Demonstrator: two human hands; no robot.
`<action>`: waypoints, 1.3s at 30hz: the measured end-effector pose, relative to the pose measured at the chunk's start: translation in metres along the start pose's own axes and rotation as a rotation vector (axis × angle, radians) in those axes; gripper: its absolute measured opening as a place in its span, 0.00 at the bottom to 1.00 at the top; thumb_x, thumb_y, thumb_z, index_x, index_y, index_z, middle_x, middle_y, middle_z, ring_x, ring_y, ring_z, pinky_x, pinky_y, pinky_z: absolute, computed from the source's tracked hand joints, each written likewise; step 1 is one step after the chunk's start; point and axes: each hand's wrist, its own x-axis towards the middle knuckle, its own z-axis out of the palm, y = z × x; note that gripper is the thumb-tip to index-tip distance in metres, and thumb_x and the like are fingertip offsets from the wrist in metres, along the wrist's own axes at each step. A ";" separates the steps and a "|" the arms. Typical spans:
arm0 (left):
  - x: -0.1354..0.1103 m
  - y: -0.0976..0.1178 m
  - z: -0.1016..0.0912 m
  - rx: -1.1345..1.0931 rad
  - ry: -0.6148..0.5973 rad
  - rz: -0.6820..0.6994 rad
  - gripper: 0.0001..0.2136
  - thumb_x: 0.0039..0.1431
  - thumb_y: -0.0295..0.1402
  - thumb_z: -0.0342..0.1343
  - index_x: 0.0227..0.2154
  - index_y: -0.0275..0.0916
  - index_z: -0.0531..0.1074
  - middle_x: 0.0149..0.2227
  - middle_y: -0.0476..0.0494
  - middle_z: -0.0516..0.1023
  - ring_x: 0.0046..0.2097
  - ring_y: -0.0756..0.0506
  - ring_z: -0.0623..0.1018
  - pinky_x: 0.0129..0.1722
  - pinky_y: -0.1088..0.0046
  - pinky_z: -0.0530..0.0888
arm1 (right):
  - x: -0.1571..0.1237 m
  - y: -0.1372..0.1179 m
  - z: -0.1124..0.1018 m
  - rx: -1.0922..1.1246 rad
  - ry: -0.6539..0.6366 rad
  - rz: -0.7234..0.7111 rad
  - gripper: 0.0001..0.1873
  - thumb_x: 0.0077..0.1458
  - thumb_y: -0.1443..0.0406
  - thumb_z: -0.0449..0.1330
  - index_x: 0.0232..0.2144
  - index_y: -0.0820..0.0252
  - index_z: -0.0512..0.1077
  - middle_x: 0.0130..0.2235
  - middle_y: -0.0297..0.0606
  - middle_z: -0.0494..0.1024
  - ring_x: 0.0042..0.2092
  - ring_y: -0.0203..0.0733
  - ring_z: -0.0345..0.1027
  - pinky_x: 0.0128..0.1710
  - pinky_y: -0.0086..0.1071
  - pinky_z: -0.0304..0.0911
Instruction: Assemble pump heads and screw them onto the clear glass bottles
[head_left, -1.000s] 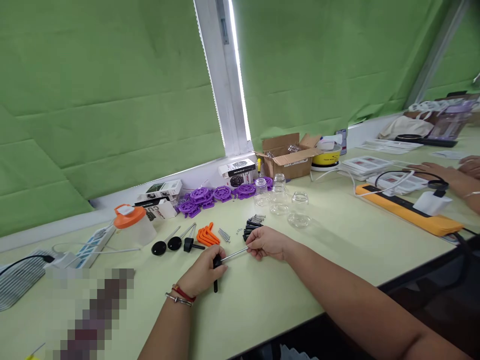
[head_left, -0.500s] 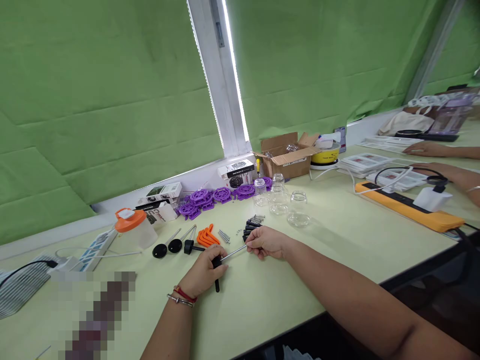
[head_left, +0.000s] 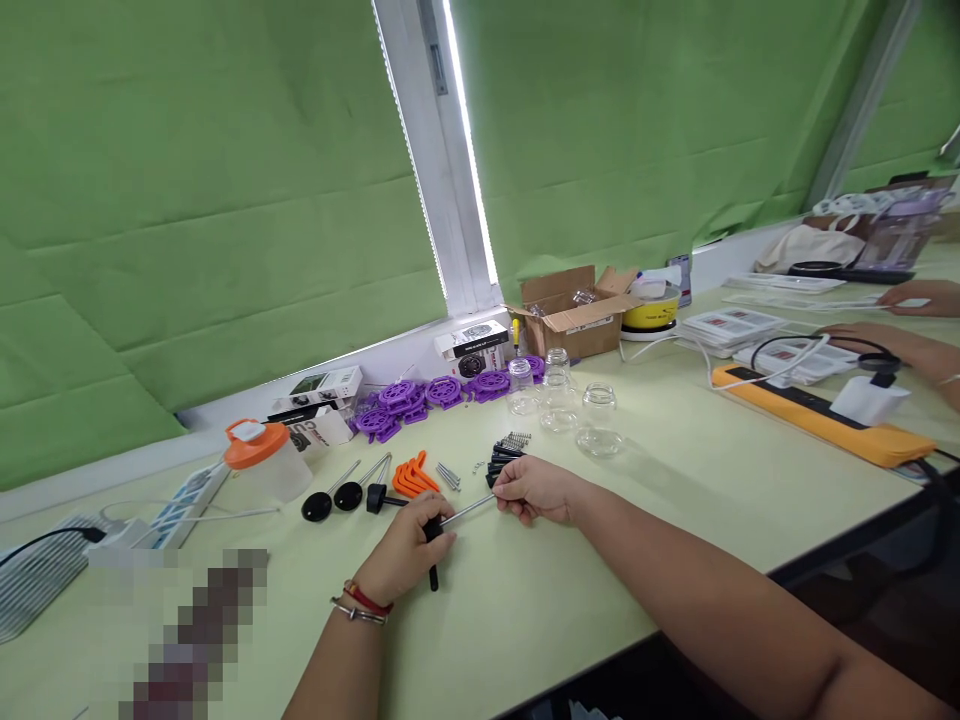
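My left hand (head_left: 422, 537) is closed around a black part (head_left: 433, 572) that has a long thin metal rod (head_left: 469, 509). The part's black stem sticks out below the fingers. At the rod's far end, the fingertips of my right hand (head_left: 529, 490) pinch it; the tip is hidden by them. Just behind my right hand lie several black pieces (head_left: 499, 458), partly covered, and small springs (head_left: 517, 440). Beyond my left hand are orange curved pieces (head_left: 415, 475), metal screws (head_left: 448, 476), and black discs with rods (head_left: 348, 495).
Purple plastic frames (head_left: 401, 396), glass jars (head_left: 598, 420) and an open cardboard box (head_left: 574, 320) line the back. An orange-lidded cup (head_left: 262, 455) stands left. At right lie an orange power strip (head_left: 825, 415) and cables; another person's hands (head_left: 921, 297) are beyond it.
My hands keep the same hold on the black part and rod, with hardly any shift. The other person's far hand has drawn back to the right, now with a thin white piece.
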 end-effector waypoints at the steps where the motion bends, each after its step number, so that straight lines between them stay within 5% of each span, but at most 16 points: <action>1: 0.000 0.001 0.000 0.001 0.000 -0.002 0.06 0.51 0.30 0.53 0.33 0.39 0.72 0.37 0.45 0.71 0.41 0.45 0.70 0.45 0.68 0.67 | -0.001 -0.001 0.001 -0.006 -0.001 0.004 0.08 0.53 0.71 0.59 0.23 0.64 0.66 0.20 0.32 0.71 0.16 0.26 0.57 0.12 0.21 0.56; 39: 0.002 -0.001 0.002 -0.056 0.024 0.018 0.05 0.49 0.28 0.52 0.30 0.38 0.71 0.34 0.46 0.72 0.39 0.46 0.70 0.43 0.69 0.68 | -0.003 0.001 0.006 -0.348 -0.004 0.018 0.17 0.61 0.60 0.49 0.23 0.60 0.61 0.17 0.27 0.65 0.12 0.25 0.46 0.11 0.22 0.42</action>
